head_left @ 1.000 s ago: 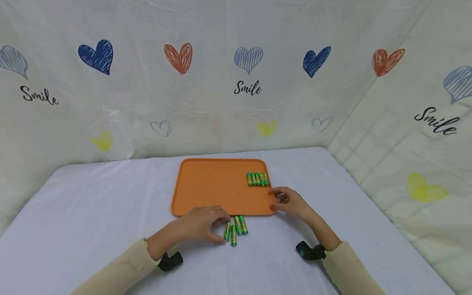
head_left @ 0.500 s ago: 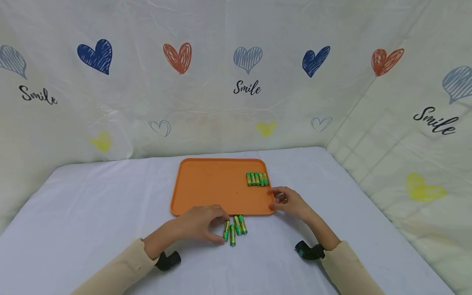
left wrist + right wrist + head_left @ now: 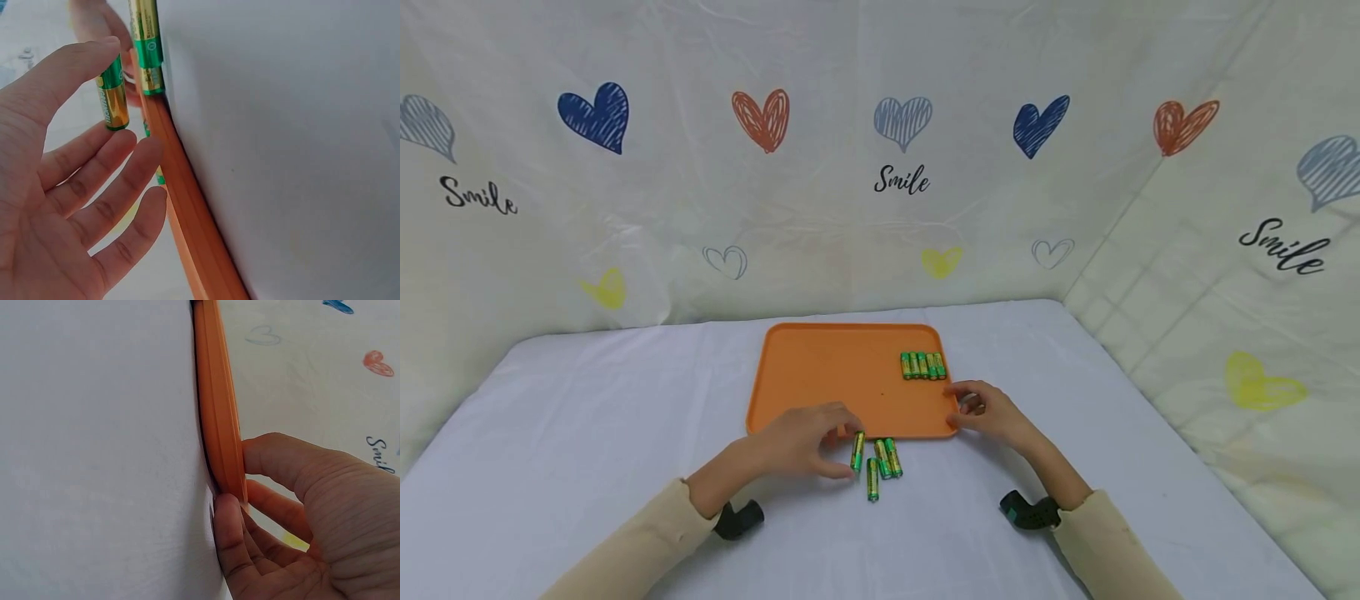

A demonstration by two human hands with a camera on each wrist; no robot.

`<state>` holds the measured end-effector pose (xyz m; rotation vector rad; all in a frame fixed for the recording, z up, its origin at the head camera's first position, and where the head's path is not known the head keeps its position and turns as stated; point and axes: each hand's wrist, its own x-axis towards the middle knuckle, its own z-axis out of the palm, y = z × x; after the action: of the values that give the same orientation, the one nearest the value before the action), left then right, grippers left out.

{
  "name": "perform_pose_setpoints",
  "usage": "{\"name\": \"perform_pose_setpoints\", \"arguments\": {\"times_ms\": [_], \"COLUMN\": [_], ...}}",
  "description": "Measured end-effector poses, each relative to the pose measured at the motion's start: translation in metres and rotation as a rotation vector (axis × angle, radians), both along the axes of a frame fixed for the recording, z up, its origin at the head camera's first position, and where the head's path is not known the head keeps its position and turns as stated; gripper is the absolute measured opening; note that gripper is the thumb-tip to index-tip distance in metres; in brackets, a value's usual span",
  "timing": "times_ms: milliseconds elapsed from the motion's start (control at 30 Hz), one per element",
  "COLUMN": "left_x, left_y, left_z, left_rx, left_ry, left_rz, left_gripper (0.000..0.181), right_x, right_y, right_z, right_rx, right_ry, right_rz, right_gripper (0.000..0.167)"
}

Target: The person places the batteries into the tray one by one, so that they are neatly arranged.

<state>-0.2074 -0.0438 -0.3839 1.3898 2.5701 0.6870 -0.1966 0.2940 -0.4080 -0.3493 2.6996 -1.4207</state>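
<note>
My left hand [image 3: 797, 442] pinches a green and gold battery [image 3: 114, 100] end to end between thumb and fingertips. In the head view that battery is lifted near the front rim of the orange tray [image 3: 820, 375]. On the cloth just right of it lie three more batteries, two side by side and one single battery [image 3: 872, 480] nearer to me. My right hand [image 3: 992, 412] grips the tray's front right corner, thumb and fingers at its rim [image 3: 222, 425]. Several batteries [image 3: 923, 366] lie in a neat row inside the tray, by its right side.
A white cloth [image 3: 625, 417] covers the table. Behind it hangs a pale sheet [image 3: 835, 192] printed with hearts and "Smile". A black wrist camera [image 3: 1030, 510] sits below my right wrist, and another black camera [image 3: 739, 520] below my left.
My left hand has raised its battery off the cloth and moved it slightly forward, toward the tray. The right hand, the tray and the other batteries stay put.
</note>
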Motion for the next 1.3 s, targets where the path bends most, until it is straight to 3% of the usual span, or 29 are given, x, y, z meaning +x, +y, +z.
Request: {"name": "perform_pose_setpoints", "arguments": {"times_ms": [233,567,1000,1300], "left_x": [-0.01,-0.029,-0.059,-0.08], "left_y": [0.003,0.01,0.028,0.04], "left_z": [0.004,0.007,0.002,0.007], "left_rx": [0.02,0.029,0.056,0.086], "left_ry": [0.018,0.008,-0.042,-0.038], "left_rz": [-0.023,0.046,0.11,0.099], "left_gripper": [0.046,0.046,0.047,0.047], "right_x": [0.002,0.002,0.0,0.001], "right_y": [0.001,0.001,0.001,-0.001], "right_z": [0.0,0.0,-0.003,0.0], "right_rx": [-0.002,0.012,-0.006,0.019], "right_ry": [-0.007,0.0,-0.009,-0.004], "right_rz": [-0.013,-0.013,-0.012,-0.027], "right_gripper": [0.046,0.045,0.045,0.046]}}
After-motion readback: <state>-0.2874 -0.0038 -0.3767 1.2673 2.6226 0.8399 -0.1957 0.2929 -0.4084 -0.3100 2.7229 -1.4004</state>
